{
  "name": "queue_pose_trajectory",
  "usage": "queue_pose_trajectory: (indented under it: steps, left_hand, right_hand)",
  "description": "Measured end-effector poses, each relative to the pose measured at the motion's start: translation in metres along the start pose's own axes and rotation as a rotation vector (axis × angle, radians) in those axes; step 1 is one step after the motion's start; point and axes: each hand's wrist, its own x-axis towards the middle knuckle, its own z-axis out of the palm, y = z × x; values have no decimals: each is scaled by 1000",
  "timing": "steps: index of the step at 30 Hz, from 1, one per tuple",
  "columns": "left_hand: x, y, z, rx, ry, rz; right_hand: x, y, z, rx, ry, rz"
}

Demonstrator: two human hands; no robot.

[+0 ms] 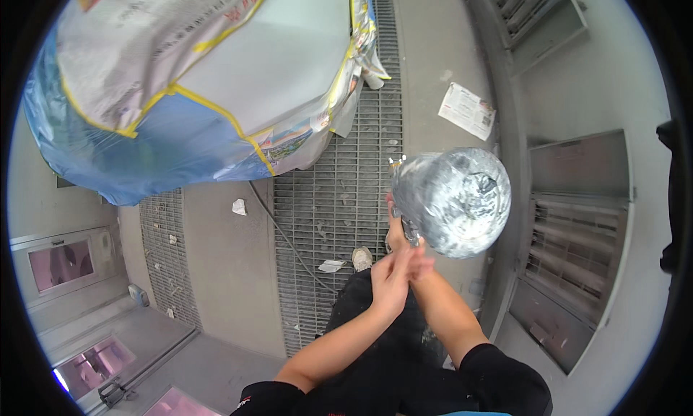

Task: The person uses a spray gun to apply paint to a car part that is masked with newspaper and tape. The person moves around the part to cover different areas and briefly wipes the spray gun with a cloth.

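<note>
A spray gun [410,230] with a big round cup [456,199] wrapped in shiny silver foil is in my right hand [395,230]. My right fingers close around its handle, and the cup hides much of the gun. The air nozzle end points away from me, up the picture. My left hand [393,277] lies across my right wrist, just below the handle. Its fingers are stretched out and slightly blurred, with nothing visible in them. Ahead to the left, a vehicle's bare pale grey panel [289,69] is framed by yellow masking tape [209,107].
Blue plastic sheeting [184,149] and newspaper [155,48] cover the surrounding bodywork. A dark hose [285,232] crosses the floor grating [346,178]. Paper scraps [239,207] and a newspaper sheet [467,111] lie on the floor. A wall with a louvred vent [574,235] stands on the right.
</note>
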Motion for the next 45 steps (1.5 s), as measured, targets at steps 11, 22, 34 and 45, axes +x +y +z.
queue_pose_trajectory:
  steps: [11,22,34,45]
  left_hand:
    - [29,-203,-185,1164,-951,-345]
    - [224,-227,-285,972,-7,102]
    - [176,-321,-474,358,1156,-198]
    - [239,-312,-476,442,983,-211]
  right_hand:
    - [70,174,69,346,-183,470]
    - [125,294,76,592,-416,375]
    - [135,304,71,541,-220,282]
    - [136,306,80,378,-219,197]
